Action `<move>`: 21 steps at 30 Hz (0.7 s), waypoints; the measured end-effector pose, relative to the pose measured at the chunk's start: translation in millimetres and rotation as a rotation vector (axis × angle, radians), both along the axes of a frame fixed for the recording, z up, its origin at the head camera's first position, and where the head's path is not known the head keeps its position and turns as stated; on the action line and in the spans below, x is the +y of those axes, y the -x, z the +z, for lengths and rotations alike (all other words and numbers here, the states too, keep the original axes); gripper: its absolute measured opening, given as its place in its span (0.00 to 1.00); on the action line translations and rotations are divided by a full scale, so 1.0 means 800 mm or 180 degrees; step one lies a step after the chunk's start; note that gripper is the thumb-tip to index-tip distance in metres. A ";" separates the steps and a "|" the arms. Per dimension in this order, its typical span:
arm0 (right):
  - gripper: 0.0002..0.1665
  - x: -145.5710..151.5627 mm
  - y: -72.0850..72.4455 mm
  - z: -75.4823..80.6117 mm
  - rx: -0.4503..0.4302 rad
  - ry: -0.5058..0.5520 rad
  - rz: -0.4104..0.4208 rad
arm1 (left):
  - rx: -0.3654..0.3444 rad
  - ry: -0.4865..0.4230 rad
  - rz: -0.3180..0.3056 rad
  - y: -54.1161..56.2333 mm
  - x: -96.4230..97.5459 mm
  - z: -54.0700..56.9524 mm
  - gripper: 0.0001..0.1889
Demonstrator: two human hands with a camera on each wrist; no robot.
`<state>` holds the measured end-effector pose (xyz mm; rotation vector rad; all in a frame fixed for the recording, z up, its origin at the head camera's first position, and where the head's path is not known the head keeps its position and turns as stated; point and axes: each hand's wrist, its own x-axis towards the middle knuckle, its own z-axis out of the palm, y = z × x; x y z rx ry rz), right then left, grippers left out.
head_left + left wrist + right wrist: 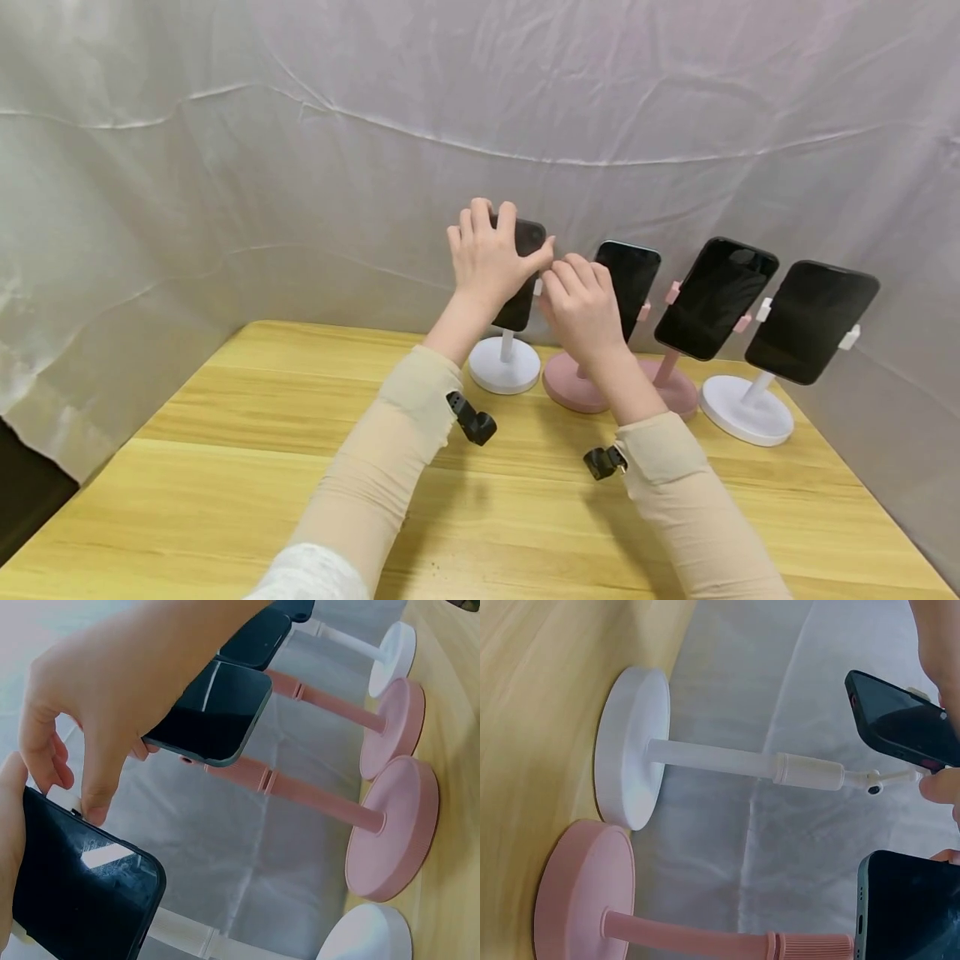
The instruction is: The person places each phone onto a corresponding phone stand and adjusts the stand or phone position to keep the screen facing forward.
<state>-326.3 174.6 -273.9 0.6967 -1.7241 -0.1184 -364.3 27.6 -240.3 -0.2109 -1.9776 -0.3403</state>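
Observation:
A black smartphone sits upright in the holder of the leftmost white phone stand. Over its upper part lies my left hand, gripping it with fingers at the top and left edge and the thumb at the right. My right hand is at that phone's right side; the left wrist view shows it pinching the small white clamp on the phone's edge. In the right wrist view the same phone appears with a fingertip at its lower edge. Part of the holder is hidden by the phone and hands.
To the right stand two pink phone stands and another white stand. They hold a dark phone, a second phone and a third. A grey cloth hangs behind the wooden table.

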 end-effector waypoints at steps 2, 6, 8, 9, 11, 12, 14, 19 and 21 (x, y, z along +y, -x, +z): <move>0.03 -0.001 0.001 0.000 0.0007 0.0012 0.0000 | -0.0011 -0.0020 0.0013 0.000 0.001 0.000 0.31; 0.03 -0.002 0.002 -0.001 0.0025 0.0018 -0.0005 | -0.0004 -0.0047 0.0076 0.000 0.002 -0.001 0.31; 0.03 -0.002 0.001 -0.002 0.0042 0.0030 -0.0036 | 0.0006 -0.0048 0.0104 0.000 0.003 -0.001 0.31; 0.03 -0.002 0.001 -0.002 0.0045 0.0039 -0.0042 | 0.0012 -0.0043 0.0116 0.000 0.004 -0.001 0.31; 0.03 -0.002 0.000 -0.002 0.0046 0.0058 -0.0050 | 0.0000 -0.0051 0.0130 -0.001 0.004 -0.001 0.32; 0.03 -0.002 -0.001 -0.002 0.0039 0.0066 -0.0055 | -0.0017 -0.0055 0.0135 -0.001 0.005 -0.001 0.32; 0.04 -0.002 -0.001 -0.002 0.0024 0.0086 -0.0054 | -0.0075 -0.0063 0.0143 -0.003 0.006 -0.001 0.32; 0.04 0.000 -0.003 -0.002 -0.0019 0.0125 -0.0050 | -0.0285 -0.0058 0.0135 -0.008 0.009 0.002 0.32; 0.04 0.001 -0.004 -0.002 -0.0031 0.0134 -0.0038 | -0.0370 -0.0066 0.0102 -0.010 0.009 0.004 0.32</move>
